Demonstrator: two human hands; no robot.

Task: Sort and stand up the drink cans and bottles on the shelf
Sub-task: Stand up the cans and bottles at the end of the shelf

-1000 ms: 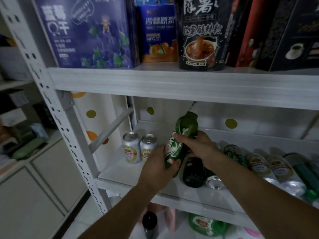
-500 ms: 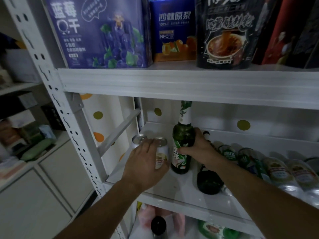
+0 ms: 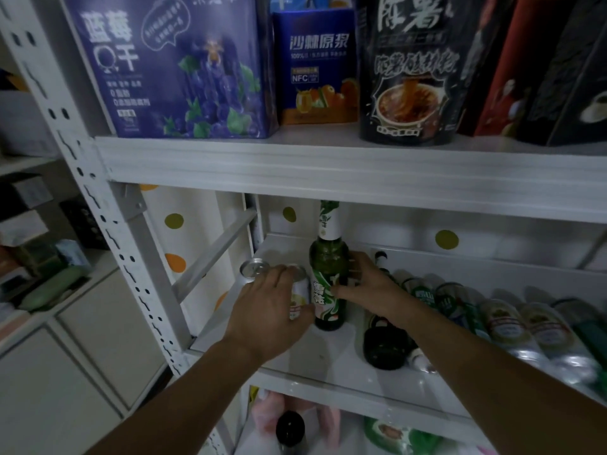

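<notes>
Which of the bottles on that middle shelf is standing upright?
Only the green glass bottle with the white neck label, between the two hands beside the cans. The dark bottle and those to its right lie on their sides.

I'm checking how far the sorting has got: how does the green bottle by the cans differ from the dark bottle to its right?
The green bottle stands upright; the dark bottle lies on its side, base toward the camera. The green bottle's glass is bright green with a white and green label; the dark bottle looks nearly black. The right hand is at the green bottle, while the dark bottle lies beneath that wrist, unheld. Both are on the same shelf.
</notes>
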